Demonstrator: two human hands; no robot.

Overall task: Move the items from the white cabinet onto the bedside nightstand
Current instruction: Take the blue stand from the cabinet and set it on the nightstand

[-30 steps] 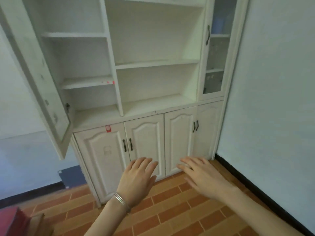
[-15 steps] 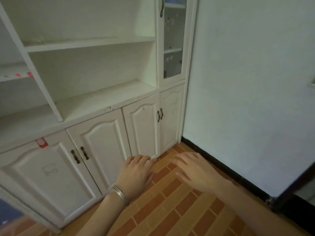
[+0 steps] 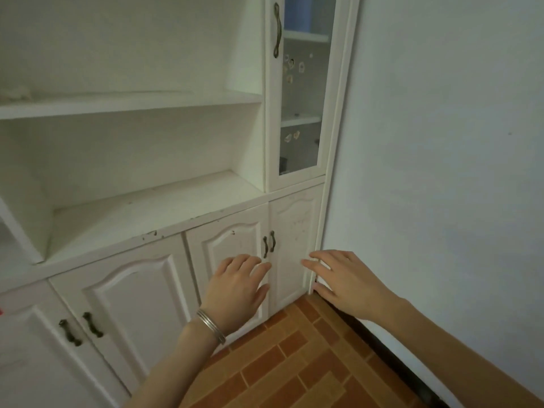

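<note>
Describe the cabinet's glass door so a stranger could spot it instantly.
Start at the white cabinet. Its upper right column, beside the open shelves, holds the glass door. It alone has a see-through pane and a long vertical handle.

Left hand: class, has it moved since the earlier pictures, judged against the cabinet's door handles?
Yes. The left hand has moved rightward along the white cabinet, from the middle doors to just beside the right-hand door handles, fingertips nearly reaching them.
</note>
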